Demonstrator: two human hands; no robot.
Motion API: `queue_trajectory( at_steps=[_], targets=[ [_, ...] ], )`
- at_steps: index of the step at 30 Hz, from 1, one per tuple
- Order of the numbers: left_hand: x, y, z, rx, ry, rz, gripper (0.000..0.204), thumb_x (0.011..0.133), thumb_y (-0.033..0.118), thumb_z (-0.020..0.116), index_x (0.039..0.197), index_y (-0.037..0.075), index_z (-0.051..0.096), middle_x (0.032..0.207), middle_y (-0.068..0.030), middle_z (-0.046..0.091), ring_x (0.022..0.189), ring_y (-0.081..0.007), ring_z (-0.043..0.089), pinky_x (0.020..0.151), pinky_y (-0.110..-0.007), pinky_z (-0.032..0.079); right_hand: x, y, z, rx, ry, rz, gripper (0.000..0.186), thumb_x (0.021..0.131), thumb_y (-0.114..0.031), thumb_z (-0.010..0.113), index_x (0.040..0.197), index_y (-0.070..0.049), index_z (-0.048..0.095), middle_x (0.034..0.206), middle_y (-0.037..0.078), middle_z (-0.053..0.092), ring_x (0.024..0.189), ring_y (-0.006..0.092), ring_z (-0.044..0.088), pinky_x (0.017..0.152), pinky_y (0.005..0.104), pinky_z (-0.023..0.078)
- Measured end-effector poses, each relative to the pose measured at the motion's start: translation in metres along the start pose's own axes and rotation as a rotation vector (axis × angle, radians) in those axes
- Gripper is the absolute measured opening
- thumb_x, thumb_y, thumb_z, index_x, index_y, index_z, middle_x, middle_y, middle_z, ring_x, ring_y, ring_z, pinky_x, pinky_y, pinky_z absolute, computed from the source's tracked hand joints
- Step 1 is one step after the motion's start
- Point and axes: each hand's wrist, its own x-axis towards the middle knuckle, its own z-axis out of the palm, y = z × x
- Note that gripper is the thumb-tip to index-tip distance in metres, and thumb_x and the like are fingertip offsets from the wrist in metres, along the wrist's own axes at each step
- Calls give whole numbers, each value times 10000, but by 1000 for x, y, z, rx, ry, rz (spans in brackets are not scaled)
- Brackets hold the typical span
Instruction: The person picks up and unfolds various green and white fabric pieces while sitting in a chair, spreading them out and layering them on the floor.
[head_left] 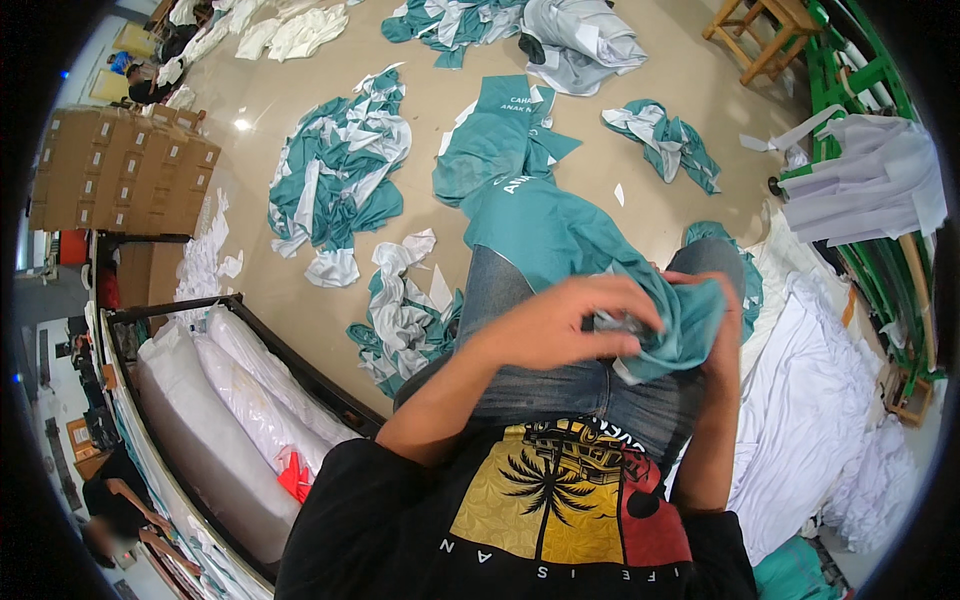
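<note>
A teal cloth piece with white printed lettering (545,225) drapes over my jeans-clad lap, its bunched end (680,330) between my hands. My right hand (715,295) is closed on that bunched end at the right thigh. My left hand (590,320) is slightly blurred at the left of the bunch, fingers curved and apart, thumb and fingertips at the cloth's edge. Some white shows inside and under the folded teal cloth.
Teal-and-white fabric heaps (335,175) lie on the tiled floor (240,60). Wrapped rolls (215,420) in a black frame and cardboard boxes (125,170) stand left. White cloth (790,420), a green rack (910,300) and a wooden stool (760,35) are right. Two people (125,500) (150,85) are at left.
</note>
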Motion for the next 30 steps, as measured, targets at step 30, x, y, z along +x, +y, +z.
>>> queue_trajectory(
  at_steps=[30],
  targets=[
    [-356,-462,-137,446,-208,-1402,550,883,419,734,1308,71,706,1264,-182,738,1154,-398,708,998,-468,553,-417,155,-264,-1546,216,1126,332,981,-256,547,893,-6,746,817,170,750,764,335,722,676,500,531]
  ],
)
